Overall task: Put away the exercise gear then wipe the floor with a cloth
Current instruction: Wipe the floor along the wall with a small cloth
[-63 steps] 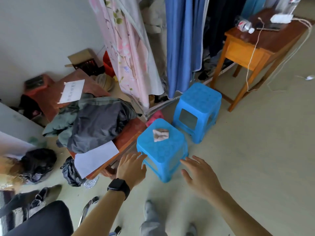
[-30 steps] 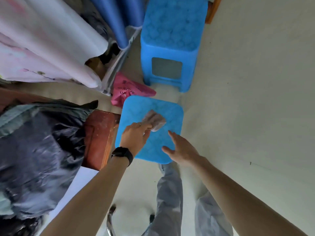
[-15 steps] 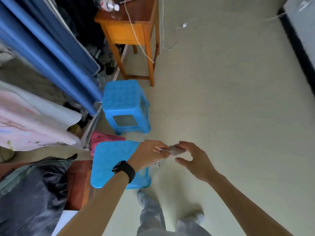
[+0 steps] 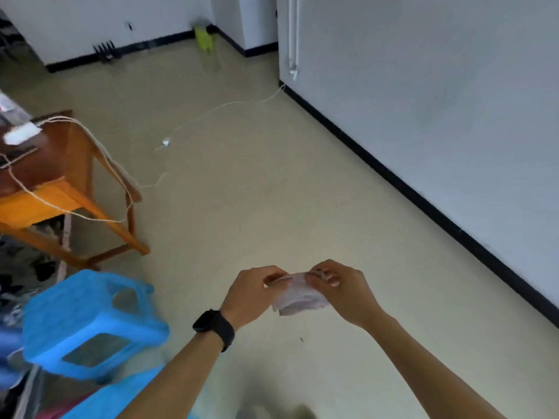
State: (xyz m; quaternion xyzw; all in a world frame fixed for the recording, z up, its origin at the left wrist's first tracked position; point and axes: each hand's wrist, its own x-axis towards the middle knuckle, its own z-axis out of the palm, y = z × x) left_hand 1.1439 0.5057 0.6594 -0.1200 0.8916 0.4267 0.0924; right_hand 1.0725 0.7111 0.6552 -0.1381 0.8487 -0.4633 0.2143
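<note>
**Cloth held between both hands above the floor**

Cloth (image 4: 298, 296) position: pinched at its upper edge by both hands, in mid-air in front of the person. The left hand (image 4: 252, 293) grips the left part of the upper edge with thumb and fingertips closed on the fabric. The right hand (image 4: 340, 290) grips the right part of the same edge in the same way. The two hands are close together, with only a short span of fabric between them. The rest of the cloth hangs crumpled below the fingers. It is pale, whitish with a faint pink tint.

A black watch (image 4: 214, 328) sits on the left wrist. Both forearms are bare and reach in from the bottom of the view.

The floor (image 4: 257, 192) beneath the hands is pale beige. A small dark speck lies on it just below the cloth.

To the left, a blue stool (image 4: 87, 325) stands on the floor, blurred. Part of a second blue stool shows at the bottom edge beside the left forearm. Behind the stool stands a wooden table (image 4: 57, 182) with white cords (image 4: 99, 155) draped over its corner. One cord runs across the floor toward the wall (image 4: 438, 101) on the right, which has a black skirting strip along its base.
</note>
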